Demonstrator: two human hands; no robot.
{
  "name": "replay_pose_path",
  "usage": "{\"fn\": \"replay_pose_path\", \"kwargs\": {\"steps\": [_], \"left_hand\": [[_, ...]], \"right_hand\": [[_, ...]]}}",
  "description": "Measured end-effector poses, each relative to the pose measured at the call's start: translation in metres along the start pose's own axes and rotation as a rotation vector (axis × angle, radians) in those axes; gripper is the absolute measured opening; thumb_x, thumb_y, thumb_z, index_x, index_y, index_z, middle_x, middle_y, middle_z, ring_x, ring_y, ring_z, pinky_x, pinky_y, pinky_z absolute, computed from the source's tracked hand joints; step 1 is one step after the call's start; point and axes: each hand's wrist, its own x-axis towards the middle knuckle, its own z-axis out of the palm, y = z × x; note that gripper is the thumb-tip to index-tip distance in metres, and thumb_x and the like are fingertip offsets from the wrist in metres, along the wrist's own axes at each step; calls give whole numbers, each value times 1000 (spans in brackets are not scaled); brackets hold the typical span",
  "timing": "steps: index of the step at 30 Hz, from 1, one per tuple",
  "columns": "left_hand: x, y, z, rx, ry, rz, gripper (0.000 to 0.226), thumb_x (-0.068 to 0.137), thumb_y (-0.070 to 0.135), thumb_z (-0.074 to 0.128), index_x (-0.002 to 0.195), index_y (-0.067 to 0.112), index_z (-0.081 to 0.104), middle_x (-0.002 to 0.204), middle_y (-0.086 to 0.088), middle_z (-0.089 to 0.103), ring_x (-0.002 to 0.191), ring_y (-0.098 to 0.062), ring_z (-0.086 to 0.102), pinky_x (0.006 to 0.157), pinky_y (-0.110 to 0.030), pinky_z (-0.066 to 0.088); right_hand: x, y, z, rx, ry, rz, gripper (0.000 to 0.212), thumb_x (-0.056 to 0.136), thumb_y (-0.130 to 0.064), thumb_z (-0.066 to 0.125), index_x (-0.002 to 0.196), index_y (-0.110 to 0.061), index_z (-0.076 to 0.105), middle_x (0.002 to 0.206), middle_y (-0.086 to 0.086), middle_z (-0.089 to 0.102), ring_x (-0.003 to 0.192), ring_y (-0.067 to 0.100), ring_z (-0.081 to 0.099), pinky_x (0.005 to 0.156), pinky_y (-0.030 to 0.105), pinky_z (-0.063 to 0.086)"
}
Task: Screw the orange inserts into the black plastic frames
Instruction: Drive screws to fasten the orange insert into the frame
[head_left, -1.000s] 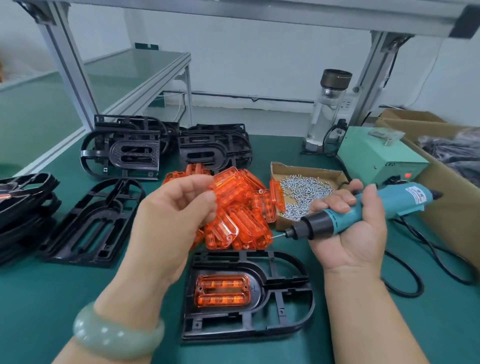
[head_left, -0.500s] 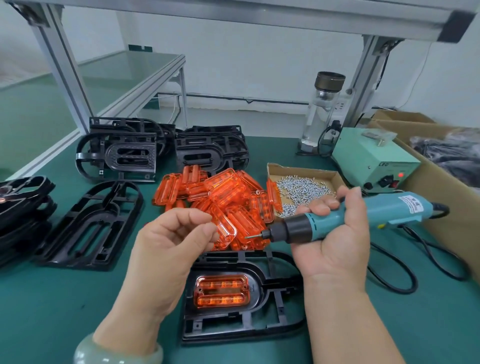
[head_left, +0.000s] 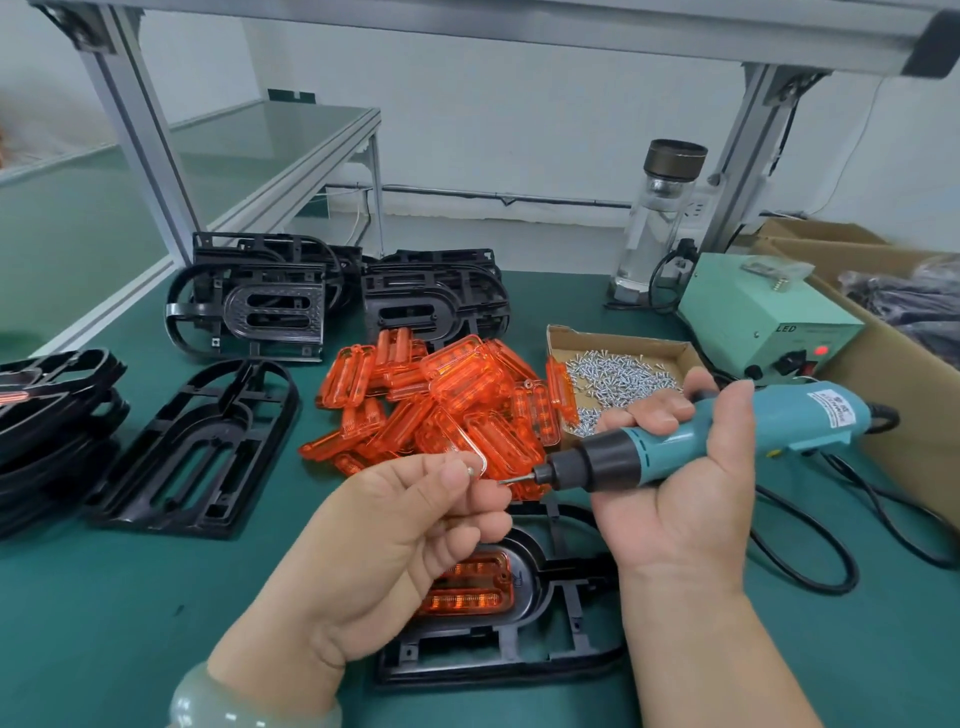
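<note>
The left hand (head_left: 395, 525) pinches a small screw (head_left: 470, 471) just beside the bit of the screwdriver (head_left: 779, 421), which the right hand (head_left: 685, 488) grips. Below them, a black frame (head_left: 545, 654) lies on the bench (head_left: 104, 623) with an orange insert (head_left: 478, 587) seated in it.

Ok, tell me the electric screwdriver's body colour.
The electric screwdriver is teal blue with a black collar, clearest in the head view.

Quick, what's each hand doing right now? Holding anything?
Left hand: pinches what looks like a small screw at its fingertips.
Right hand: grips the blue electric screwdriver, bit aimed toward that screw.
</note>
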Motion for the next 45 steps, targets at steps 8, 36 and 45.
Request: {"fn": "replay_pose_path", "kwargs": {"steps": [8,36,45], "left_hand": [[1,-2,4,-152,-36,-166,14,66,15,63,66,8,75,71,-16,68,57,-22,68,42,-16,51],[4,-13,8,118,-7,105,14,66,28,66,72,20,76,69,-11,70,60,-17,68,45,-15,49],[4,-14,9,124,-6,135,14,66,30,65,72,22,76,69,-10,69,59,-15,67,46,-16,48]], "right_hand": [[0,-1,2,10,-17,-14,19,87,-43,55,88,-24,52,64,-12,43,50,2,45,57,18,44],[1,0,0,-54,1,-75,19,81,-37,61,92,-24,53,66,-12,44,50,2,45,59,20,44],[0,1,1,-65,3,-80,20,81,-38,60,93,-25,52,64,-12,45,49,2,45,59,20,45]]}}
